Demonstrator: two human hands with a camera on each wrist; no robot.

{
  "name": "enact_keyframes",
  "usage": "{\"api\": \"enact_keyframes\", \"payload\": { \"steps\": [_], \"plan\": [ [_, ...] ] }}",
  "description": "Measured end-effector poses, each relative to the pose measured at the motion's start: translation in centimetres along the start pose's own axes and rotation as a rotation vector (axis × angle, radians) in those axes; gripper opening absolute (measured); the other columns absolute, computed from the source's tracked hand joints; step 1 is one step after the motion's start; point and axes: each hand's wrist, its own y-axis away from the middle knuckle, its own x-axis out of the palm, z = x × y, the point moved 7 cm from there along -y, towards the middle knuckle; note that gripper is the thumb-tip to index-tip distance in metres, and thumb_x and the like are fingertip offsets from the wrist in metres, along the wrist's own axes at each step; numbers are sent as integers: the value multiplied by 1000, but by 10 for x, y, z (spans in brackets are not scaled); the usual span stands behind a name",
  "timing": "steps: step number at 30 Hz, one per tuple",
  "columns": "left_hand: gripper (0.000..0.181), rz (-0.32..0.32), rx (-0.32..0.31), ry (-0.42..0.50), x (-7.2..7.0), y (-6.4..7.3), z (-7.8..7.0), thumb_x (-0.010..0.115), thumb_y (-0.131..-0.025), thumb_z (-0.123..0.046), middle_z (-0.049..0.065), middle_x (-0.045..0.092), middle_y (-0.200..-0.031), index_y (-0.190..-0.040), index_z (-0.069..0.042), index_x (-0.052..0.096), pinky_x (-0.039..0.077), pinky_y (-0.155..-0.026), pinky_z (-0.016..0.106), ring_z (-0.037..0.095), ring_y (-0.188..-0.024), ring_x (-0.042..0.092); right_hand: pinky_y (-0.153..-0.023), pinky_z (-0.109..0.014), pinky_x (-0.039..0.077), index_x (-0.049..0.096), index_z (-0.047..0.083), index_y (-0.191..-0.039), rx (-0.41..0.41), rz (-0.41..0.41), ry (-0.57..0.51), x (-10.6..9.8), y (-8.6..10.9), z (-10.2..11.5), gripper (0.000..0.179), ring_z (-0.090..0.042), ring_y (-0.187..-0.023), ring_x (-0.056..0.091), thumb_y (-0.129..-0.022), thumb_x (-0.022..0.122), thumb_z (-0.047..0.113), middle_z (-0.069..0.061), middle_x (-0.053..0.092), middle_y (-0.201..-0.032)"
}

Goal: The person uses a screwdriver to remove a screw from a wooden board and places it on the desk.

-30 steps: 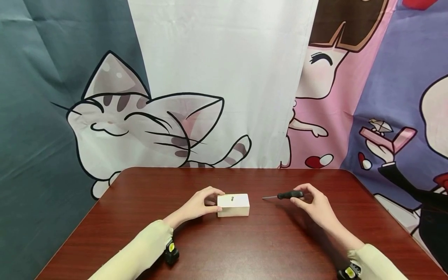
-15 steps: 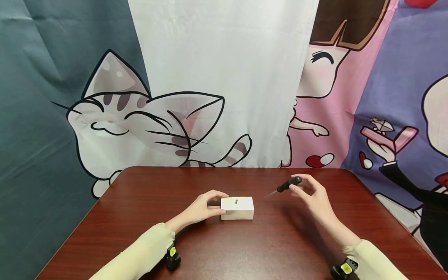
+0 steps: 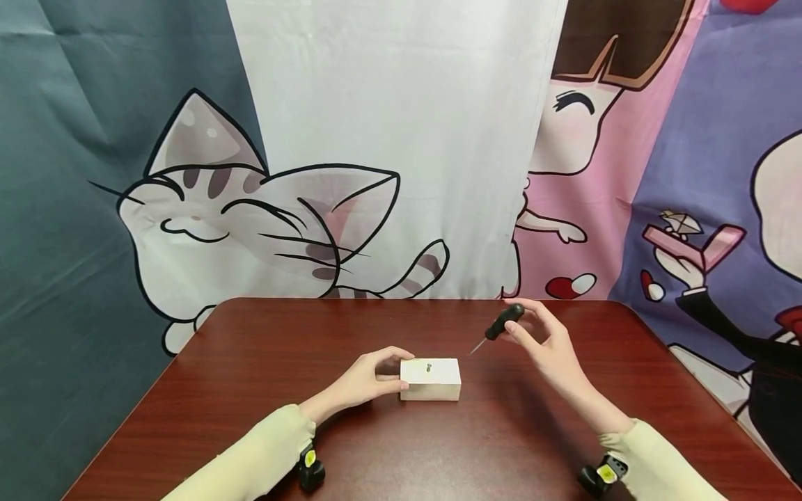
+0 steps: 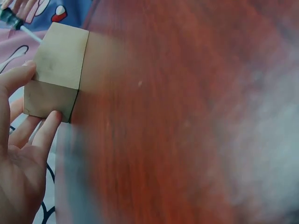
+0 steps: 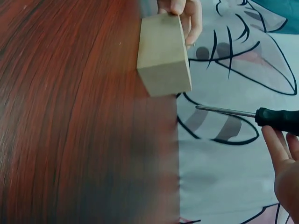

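Note:
A pale wooden block (image 3: pixel 438 391) lies on the table, with a small metal piece (image 3: pixel 429 367), perhaps a screw, on its top. My left hand (image 3: pixel 360 381) grips the block's left end between thumb and fingers. In the left wrist view the fingertips (image 4: pixel 55 116) press the block's end face. To the block's right and above the table, my right hand (image 3: pixel 551 351) pinches the black handle of a screwdriver (image 3: pixel 505 321). The thin shaft slants down toward the block, its tip apart from it. In the right wrist view the screwdriver's shaft (image 5: pixel 226 111) shows against the backdrop.
A dark red-brown wooden table (image 3: pixel 401 452) spans the lower view. Behind its far edge hangs a cloth backdrop (image 3: pixel 401 139) printed with a cat and cartoon figures. Both wrists wear small black devices, one on the left wrist (image 3: pixel 310 470) and one on the right wrist (image 3: pixel 603 474).
The block and my left hand have shifted right and nearer to me. My right hand has risen and moved left, and the screwdriver has tilted from nearly level to tip-down.

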Motion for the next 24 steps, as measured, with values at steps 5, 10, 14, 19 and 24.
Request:
{"api": "enact_keyframes", "payload": {
  "steps": [5,10,14,19,24],
  "plan": [
    [46,21,7,5,8,1,-2,76,-87,-17,8,63,-127,-130,-18,59,55,-95,26,21,-117,60,-86,-30,58,48,-4,-136,-48,36,-57,12,-2,10,42,-10,-104,70,-96,58,-3,2,68,-121],
    [46,32,12,28,14,3,-7,76,-86,-13,9,63,-128,-129,-16,59,55,-95,25,23,-118,62,-86,-32,58,48,-1,-138,-57,46,-77,23,-1,21,43,-12,-107,70,-96,58,-3,3,70,-120],
    [46,31,11,48,17,4,-10,77,-86,-10,11,62,-131,-128,-13,59,55,-94,25,25,-121,62,-85,-34,59,45,2,-141,-51,55,-127,30,0,28,47,-16,-108,71,-96,57,-4,3,71,-119],
    [45,21,10,59,18,6,-12,78,-85,-10,11,62,-130,-126,-12,60,55,-92,25,26,-119,63,-83,-37,59,44,2,-143,-34,67,-155,38,1,30,49,-15,-106,71,-96,57,-4,5,71,-117],
    [45,31,4,59,18,9,-12,78,-84,-12,11,62,-131,-126,-12,60,56,-91,25,26,-119,63,-83,-39,59,46,4,-142,-14,86,-171,45,3,27,48,-19,-107,71,-96,58,-2,5,72,-117]
  ]
}}
